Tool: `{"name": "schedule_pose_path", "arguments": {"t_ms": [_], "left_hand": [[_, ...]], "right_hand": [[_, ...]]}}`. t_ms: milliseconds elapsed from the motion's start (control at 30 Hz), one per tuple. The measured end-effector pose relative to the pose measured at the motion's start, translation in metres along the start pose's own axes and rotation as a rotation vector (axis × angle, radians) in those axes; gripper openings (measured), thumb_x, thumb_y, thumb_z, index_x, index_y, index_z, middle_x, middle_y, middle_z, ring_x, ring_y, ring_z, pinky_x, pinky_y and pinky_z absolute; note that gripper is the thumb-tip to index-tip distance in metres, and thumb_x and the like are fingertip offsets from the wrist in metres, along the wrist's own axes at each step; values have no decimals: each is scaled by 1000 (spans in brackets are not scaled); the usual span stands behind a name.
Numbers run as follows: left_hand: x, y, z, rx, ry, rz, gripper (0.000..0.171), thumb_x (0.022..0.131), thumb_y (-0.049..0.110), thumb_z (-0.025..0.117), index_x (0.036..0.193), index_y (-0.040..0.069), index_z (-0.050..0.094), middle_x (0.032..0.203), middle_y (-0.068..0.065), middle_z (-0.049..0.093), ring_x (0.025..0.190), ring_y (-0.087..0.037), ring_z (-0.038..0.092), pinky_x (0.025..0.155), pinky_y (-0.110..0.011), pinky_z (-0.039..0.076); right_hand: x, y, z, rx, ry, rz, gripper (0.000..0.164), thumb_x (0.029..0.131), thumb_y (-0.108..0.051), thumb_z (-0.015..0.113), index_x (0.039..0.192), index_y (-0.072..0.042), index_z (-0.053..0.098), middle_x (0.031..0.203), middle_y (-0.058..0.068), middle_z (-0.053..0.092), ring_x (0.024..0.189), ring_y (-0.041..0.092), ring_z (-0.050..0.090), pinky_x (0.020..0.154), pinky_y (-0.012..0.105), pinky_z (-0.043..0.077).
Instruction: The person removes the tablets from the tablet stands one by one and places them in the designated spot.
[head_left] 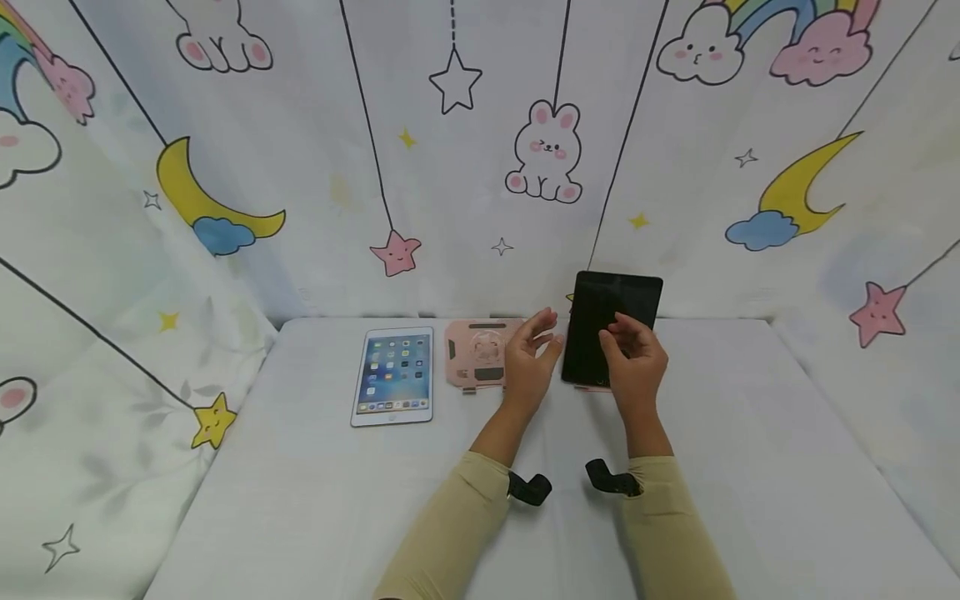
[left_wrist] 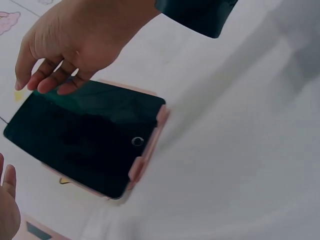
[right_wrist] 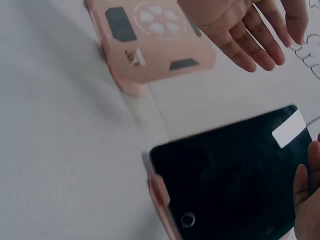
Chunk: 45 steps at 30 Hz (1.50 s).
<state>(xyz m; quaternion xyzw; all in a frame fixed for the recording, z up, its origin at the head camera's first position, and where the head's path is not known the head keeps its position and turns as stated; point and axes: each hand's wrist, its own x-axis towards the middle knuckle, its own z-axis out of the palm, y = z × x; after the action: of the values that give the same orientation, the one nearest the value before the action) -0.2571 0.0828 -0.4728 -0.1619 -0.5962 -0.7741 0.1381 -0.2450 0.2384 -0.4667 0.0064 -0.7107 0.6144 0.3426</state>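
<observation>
A black tablet (head_left: pixel 588 329) with a dark screen leans back at the far edge of the table. Its home button end sits at the clips of a pink frame (left_wrist: pixel 136 169), which shows along its edges. My right hand (head_left: pixel 637 362) hovers over the tablet's right side with loosely bent fingers and nothing in them. To the tablet's left, my left hand (head_left: pixel 528 362) is raised with fingers apart, holding nothing. Behind that hand lies a pink case shell (head_left: pixel 465 354) with grey panels and a round emblem, partly hidden in the head view.
A white tablet (head_left: pixel 393 375) with its screen lit and app icons showing lies left of the pink shell. White cloth covers the table (head_left: pixel 315 508). A curtain (head_left: pixel 480 183) printed with moons, stars and rabbits hangs right behind the table's far edge.
</observation>
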Motion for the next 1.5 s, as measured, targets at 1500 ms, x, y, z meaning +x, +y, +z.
{"name": "schedule_pose_path", "arguments": {"t_ms": [1500], "left_hand": [[-33, -64, 19, 262, 44, -252, 40, 95, 11, 69, 135, 14, 66, 123, -5, 63, 117, -19, 60, 104, -35, 53]], "right_hand": [[-21, 67, -61, -182, 87, 272, 37, 89, -5, 76, 124, 3, 69, 111, 21, 66, 87, -2, 59, 76, 4, 48]]}}
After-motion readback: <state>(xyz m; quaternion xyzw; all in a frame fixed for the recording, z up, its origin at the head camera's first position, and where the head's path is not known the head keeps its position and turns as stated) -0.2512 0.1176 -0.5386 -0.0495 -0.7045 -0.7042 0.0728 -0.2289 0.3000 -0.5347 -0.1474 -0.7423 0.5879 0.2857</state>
